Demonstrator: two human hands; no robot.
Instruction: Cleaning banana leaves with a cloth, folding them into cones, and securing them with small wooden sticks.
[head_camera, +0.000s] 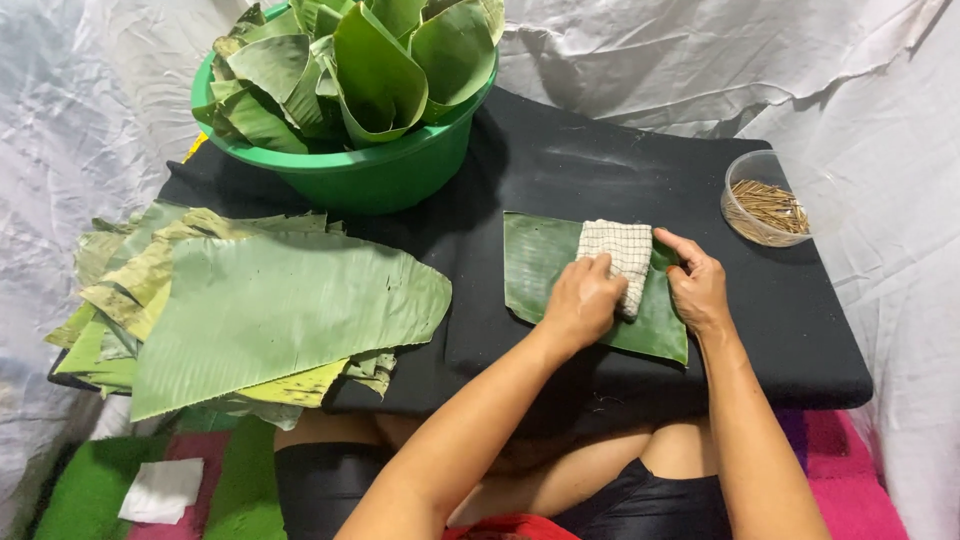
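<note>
My left hand (583, 300) has its fingers curled down on a checked cloth (617, 258), pressing it onto a cut leaf (540, 265). My right hand (697, 285) lies loosely bent on the leaf's right edge, gripping nothing. The leaf lies flat on the black worktop (600, 160), between a stack of leaves (260, 300) and a tub of sticks (768, 205); a green basin (380, 175) of folded leaves stands behind.

We note a checked white cloth (618, 262) folded under the left hand (582, 300), lying flat on a green leaf piece (540, 265) beneath both hands.
</note>
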